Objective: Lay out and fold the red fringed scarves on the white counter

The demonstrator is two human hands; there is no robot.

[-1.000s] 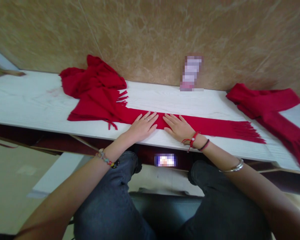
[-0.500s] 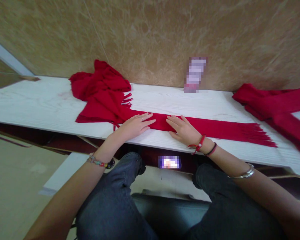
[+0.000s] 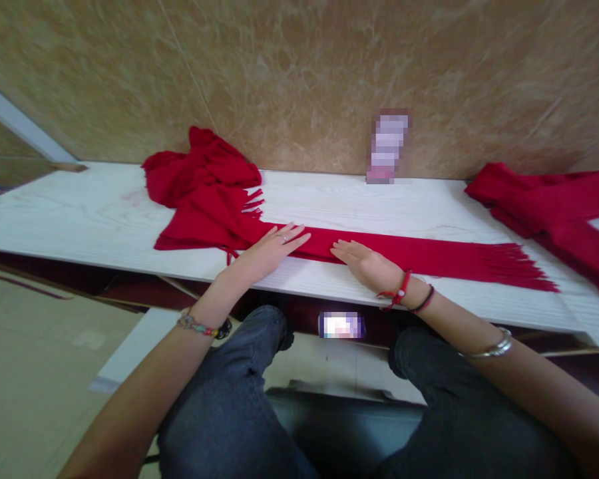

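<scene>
A red fringed scarf (image 3: 429,258) lies in a flat folded strip along the front of the white table (image 3: 359,206), its fringe pointing right. Its left end meets a bunched heap of red cloth (image 3: 199,199) with another fringe showing. My left hand (image 3: 274,251) rests flat on the strip near the heap, fingers spread and a ring on one. To its right, my right hand (image 3: 367,259) lies on the near edge of the strip, its fingers stretched out to the left and close together. Neither hand grips the cloth.
Another red scarf (image 3: 549,206) lies loosely folded at the right end of the table. A blurred-out card-like item (image 3: 388,148) leans against the brown marbled wall (image 3: 299,80). Below the table edge, a lit phone-like screen (image 3: 341,325) shows between my knees.
My right hand's fingers have drawn together and the hand has tilted a little. My left hand stays in place on the scarf. The view has shifted slightly.
</scene>
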